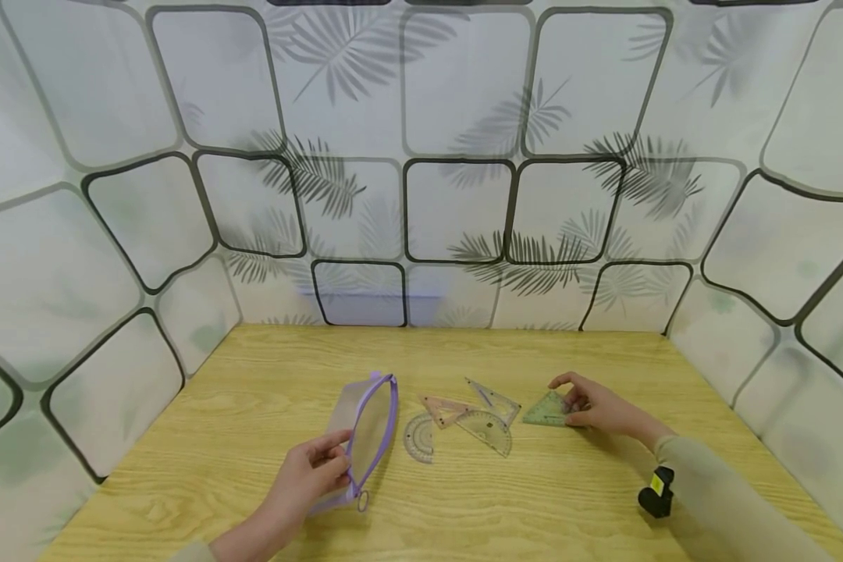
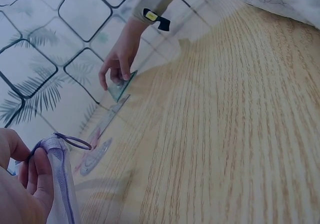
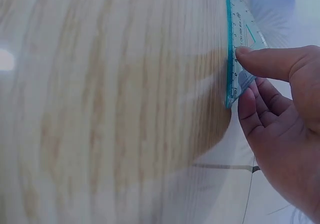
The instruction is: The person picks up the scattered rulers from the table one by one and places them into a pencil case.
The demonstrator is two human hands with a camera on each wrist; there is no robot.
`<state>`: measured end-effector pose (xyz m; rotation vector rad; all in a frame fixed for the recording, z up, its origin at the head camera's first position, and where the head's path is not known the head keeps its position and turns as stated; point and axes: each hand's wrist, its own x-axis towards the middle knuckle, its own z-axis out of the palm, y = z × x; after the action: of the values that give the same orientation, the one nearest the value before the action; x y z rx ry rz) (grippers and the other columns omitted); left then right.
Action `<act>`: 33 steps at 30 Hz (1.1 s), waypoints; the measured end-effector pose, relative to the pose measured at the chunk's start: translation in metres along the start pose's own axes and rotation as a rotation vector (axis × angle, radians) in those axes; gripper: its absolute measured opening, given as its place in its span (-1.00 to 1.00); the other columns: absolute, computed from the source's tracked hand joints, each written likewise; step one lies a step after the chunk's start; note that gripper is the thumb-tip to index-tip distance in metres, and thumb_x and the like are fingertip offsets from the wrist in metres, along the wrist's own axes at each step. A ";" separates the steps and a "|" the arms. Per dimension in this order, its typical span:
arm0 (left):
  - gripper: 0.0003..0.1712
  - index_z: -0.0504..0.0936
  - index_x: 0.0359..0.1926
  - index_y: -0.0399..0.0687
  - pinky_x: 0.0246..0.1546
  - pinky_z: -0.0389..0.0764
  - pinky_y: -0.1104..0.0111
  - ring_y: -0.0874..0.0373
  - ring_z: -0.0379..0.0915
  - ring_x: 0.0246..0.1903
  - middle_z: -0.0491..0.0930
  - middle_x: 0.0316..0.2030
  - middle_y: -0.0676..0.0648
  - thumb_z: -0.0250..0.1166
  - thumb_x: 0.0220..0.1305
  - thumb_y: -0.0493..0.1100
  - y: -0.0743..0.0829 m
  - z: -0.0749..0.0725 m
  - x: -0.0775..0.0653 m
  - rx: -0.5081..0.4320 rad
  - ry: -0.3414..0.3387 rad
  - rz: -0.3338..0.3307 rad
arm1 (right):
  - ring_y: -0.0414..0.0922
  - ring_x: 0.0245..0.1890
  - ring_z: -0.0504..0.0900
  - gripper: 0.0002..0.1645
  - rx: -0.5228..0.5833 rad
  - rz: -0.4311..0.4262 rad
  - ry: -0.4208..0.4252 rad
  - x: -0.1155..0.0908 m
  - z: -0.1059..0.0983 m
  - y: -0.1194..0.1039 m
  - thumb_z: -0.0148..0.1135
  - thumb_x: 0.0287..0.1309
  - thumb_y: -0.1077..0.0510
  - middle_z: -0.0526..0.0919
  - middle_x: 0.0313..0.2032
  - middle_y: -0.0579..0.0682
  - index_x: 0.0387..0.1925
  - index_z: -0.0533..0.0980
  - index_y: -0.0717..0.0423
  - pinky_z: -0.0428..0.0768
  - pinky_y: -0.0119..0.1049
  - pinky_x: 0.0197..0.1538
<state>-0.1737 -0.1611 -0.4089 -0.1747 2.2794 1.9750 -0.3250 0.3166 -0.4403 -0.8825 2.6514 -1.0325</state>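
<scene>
My left hand (image 1: pixel 307 476) pinches the near rim of a clear pouch with a purple zipper (image 1: pixel 393 414), its mouth gaping toward the right. A purple pull ring (image 2: pixel 75 141) hangs at the pouch's near end. On the right, my right hand (image 1: pixel 600 406) grips a green-tinted set square (image 1: pixel 546 410) by its right corner. In the right wrist view the thumb lies on the face of this set square (image 3: pixel 240 44), with the fingers behind it. Between the hands lie a small protractor (image 1: pixel 417 439), a pink set square (image 1: pixel 449 410), a clear set square (image 1: pixel 495 402) and a larger protractor (image 1: pixel 488 431).
All of this is on a wood-grain table (image 1: pixel 253 406). Patterned curtains (image 1: pixel 457 211) with leaves and rounded squares enclose its back and sides. A black strap with a yellow label (image 1: pixel 656 492) is on the right sleeve.
</scene>
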 end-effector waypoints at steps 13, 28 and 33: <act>-0.46 0.40 0.31 -0.40 -0.28 0.70 0.44 0.16 0.51 -0.31 0.46 -0.30 -0.02 0.16 0.32 -0.35 -0.001 -0.001 0.001 -0.006 -0.008 0.004 | -0.35 -0.30 0.52 -0.53 -0.078 0.045 0.043 -0.001 0.001 -0.013 0.31 0.20 0.20 0.60 -0.23 0.06 0.11 0.45 0.28 0.58 -0.40 -0.29; -0.46 0.42 0.29 -0.41 -0.31 0.69 0.45 0.17 0.50 -0.32 0.48 -0.31 -0.03 0.16 0.29 -0.36 -0.002 0.001 0.002 -0.017 0.005 0.010 | -0.32 -0.31 0.57 -0.61 -0.152 0.079 0.077 -0.005 0.000 -0.017 0.29 0.24 0.16 0.63 -0.25 -0.03 0.09 0.50 0.14 0.59 -0.39 -0.28; -0.45 0.41 0.29 -0.43 -0.31 0.69 0.44 0.18 0.50 -0.32 0.47 -0.32 -0.03 0.17 0.28 -0.36 -0.003 0.001 0.001 -0.012 0.001 0.019 | -0.33 -0.33 0.57 -0.64 -0.149 0.065 0.075 -0.007 -0.001 -0.018 0.27 0.24 0.18 0.64 -0.27 -0.03 0.06 0.52 0.17 0.59 -0.39 -0.31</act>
<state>-0.1739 -0.1606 -0.4122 -0.1560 2.2781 1.9984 -0.3115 0.3103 -0.4282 -0.7927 2.8302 -0.8796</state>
